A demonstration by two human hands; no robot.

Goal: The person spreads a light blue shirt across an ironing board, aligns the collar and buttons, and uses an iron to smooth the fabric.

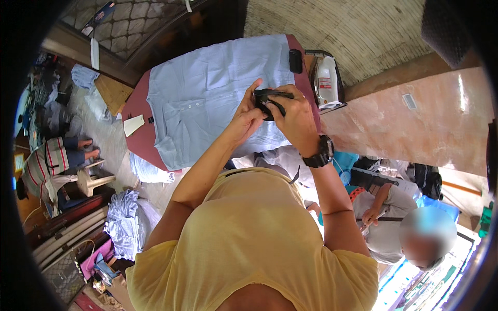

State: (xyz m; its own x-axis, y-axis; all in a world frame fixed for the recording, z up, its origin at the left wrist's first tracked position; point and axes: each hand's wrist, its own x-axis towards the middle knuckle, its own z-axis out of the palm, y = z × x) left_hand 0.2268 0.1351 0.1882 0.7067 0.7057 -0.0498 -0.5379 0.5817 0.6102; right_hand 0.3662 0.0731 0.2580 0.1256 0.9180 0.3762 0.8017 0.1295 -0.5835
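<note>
This appears to be a small garment workshop, though its exact trade cannot be told: a pale blue, short-placketed cloth shirt lies spread across a dark red, angular-ended table, crumpled heaps of light blue fabric are piled at lower left, and two other people, one in a striped top, one in a greyish top, share the space.

Matt, lightly creased cloth shirt
</note>
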